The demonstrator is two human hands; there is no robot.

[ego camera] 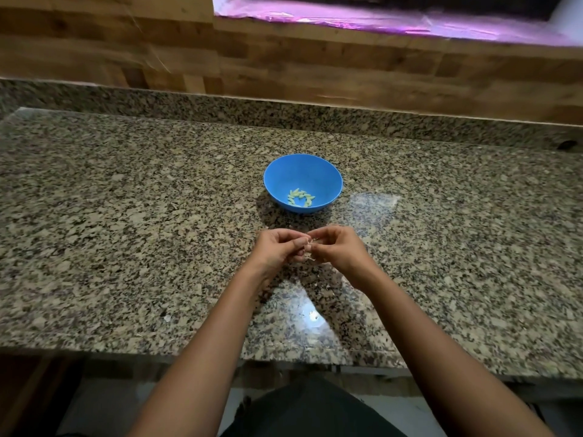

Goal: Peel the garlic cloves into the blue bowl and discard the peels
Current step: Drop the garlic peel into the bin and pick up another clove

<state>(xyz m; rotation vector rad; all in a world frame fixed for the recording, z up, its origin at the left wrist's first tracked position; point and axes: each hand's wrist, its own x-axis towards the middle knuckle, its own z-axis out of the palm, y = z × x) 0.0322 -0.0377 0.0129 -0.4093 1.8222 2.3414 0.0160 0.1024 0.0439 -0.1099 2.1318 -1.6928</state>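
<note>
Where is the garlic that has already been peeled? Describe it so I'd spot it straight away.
Start from the speckled granite counter and find the blue bowl near its middle, just beyond the person's two hands. The peeled cloves lie in a small cluster at the bottom of that bowl. They are pale, bare and smooth, unlike the papery piece the fingers are working on.

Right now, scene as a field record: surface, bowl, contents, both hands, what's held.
surface: speckled granite counter, wood-pattern wall behind
bowl: blue bowl, upright, beyond the hands
contents: small pile of peeled garlic cloves at the bowl's bottom
left hand: left hand, fingers curled, pinching a small piece
right hand: right hand, fingers curled, pinching the same piece
held item: garlic clove with papery peel, mostly hidden by fingers
hands vs bowl: apart, above the counter
</note>
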